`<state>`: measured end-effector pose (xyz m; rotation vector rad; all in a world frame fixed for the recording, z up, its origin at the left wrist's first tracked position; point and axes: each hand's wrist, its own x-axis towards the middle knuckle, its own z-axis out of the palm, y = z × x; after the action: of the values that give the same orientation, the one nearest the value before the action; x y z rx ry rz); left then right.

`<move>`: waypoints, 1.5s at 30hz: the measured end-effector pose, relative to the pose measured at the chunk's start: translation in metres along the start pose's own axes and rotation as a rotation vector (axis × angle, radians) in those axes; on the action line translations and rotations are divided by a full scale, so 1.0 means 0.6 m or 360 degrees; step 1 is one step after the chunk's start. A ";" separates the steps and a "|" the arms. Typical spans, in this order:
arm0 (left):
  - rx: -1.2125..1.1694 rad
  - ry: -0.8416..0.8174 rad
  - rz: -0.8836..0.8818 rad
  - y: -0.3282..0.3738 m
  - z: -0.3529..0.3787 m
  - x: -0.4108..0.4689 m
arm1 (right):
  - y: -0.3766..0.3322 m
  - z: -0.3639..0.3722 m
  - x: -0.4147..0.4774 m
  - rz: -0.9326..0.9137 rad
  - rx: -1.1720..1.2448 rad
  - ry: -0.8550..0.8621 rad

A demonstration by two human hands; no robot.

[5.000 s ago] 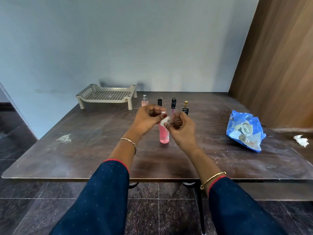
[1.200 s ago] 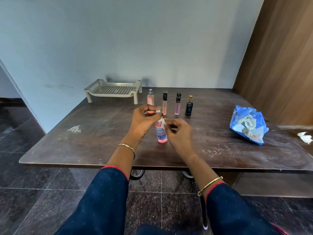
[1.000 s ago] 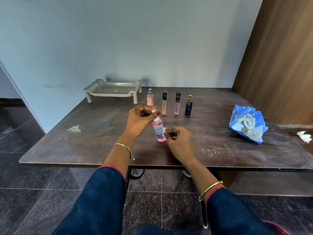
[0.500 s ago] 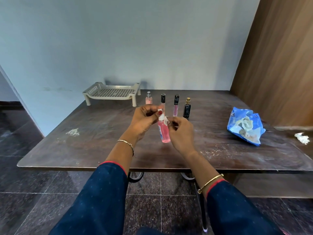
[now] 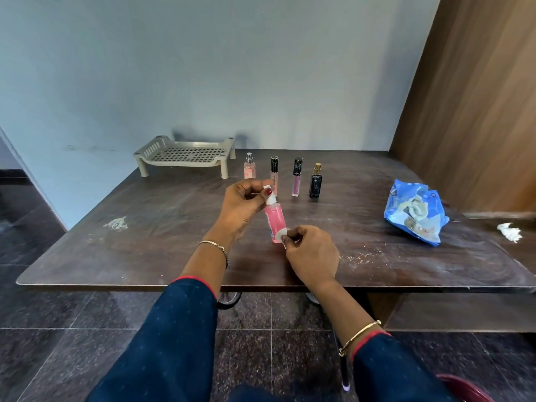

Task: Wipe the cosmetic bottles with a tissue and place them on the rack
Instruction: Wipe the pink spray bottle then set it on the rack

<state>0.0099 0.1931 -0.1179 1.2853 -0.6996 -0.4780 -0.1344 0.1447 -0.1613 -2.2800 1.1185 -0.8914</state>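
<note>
Desk: dark brown desk (image 5: 145,227), scuffed, against a pale blue wall.
Left hand: left hand (image 5: 242,206) pinches the white cap of the pink bottle (image 5: 275,223), held slightly tilted above the desk.
Right hand: right hand (image 5: 311,253) closed on a small tissue (image 5: 281,235), pressed to the bottle's lower part.
Other bottles: four stand in a far row, pink spray bottle (image 5: 248,169) to dark bottle (image 5: 316,181).
Rack: beige rack (image 5: 185,153), far left.
Right side: blue packet (image 5: 414,214); crumpled tissue scrap (image 5: 509,232).
</note>
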 end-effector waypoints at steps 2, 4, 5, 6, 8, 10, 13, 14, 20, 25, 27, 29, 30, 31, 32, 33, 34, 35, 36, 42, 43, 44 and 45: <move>0.0040 0.0003 -0.0004 0.003 0.005 0.001 | -0.007 -0.003 0.003 -0.0078 0.0027 0.0054; 0.0108 -0.0018 0.0005 0.009 0.010 0.001 | -0.018 -0.004 0.012 -0.0201 0.0086 0.0133; 0.0149 -0.0039 0.0013 0.012 0.014 0.001 | -0.023 -0.004 0.018 -0.0273 0.0114 0.0183; 0.0189 -0.0056 0.0017 0.015 0.017 0.001 | -0.027 -0.003 0.023 -0.0347 0.0128 0.0227; 0.0230 -0.0081 -0.0003 0.021 0.025 0.000 | -0.030 0.002 0.026 -0.0478 0.0098 0.0283; 0.0315 -0.0080 0.0013 0.024 0.031 0.003 | -0.024 0.009 0.021 -0.0548 0.0055 0.0283; 0.0447 -0.0087 0.0048 0.024 0.041 0.007 | -0.010 0.019 0.005 -0.0495 -0.0062 0.0177; 0.0469 -0.0079 0.0046 0.024 0.044 0.006 | -0.006 0.021 0.001 -0.0450 -0.0124 0.0138; 0.0508 -0.0015 0.0071 0.021 0.040 0.005 | -0.009 -0.002 0.016 -0.0240 -0.0124 0.0155; 0.0507 0.0001 0.0049 0.021 0.032 0.004 | -0.004 -0.004 0.017 -0.0204 -0.0142 0.0064; 0.0512 0.0008 0.0058 0.019 0.030 0.004 | 0.004 -0.005 0.016 -0.0152 -0.0179 -0.0028; 0.0518 0.0034 0.0065 0.016 0.028 0.004 | 0.009 -0.012 0.018 -0.0092 -0.0199 -0.0086; 0.0521 0.0049 0.0062 0.015 0.027 0.003 | 0.011 -0.017 0.020 -0.0066 -0.0215 -0.0086; 0.0516 0.0059 0.0062 0.015 0.026 0.002 | 0.013 -0.022 0.022 -0.0046 -0.0233 -0.0072; 0.0509 0.0067 0.0060 0.015 0.026 0.001 | 0.016 -0.028 0.024 -0.0028 -0.0248 -0.0054; 0.0499 0.0072 0.0055 0.016 0.025 0.000 | 0.019 -0.033 0.027 -0.0014 -0.0258 -0.0035; 0.0496 0.0082 0.0043 0.016 0.024 -0.001 | 0.021 -0.039 0.028 -0.0004 -0.0270 -0.0024; 0.0499 0.0092 0.0024 0.016 0.023 -0.002 | 0.024 -0.043 0.030 -0.0001 -0.0288 -0.0030; 0.0508 0.0110 0.0002 0.017 0.021 -0.003 | 0.025 -0.047 0.031 -0.0007 -0.0311 -0.0057; 0.0469 0.0276 -0.0027 0.024 0.008 -0.011 | 0.011 -0.050 0.031 -0.0065 -0.0256 -0.0150; 0.0467 0.0313 -0.0012 0.027 0.004 -0.010 | 0.006 -0.048 0.031 -0.0073 -0.0243 -0.0160; 0.0468 0.0349 0.0005 0.032 -0.001 -0.009 | 0.001 -0.045 0.030 -0.0087 -0.0234 -0.0169; 0.0470 0.0391 0.0022 0.038 -0.008 -0.005 | -0.003 -0.041 0.031 -0.0107 -0.0224 -0.0170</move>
<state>0.0096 0.2038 -0.0973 1.5840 -0.5852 -0.2032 -0.1425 0.1281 -0.1363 -2.4614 1.0949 -0.7265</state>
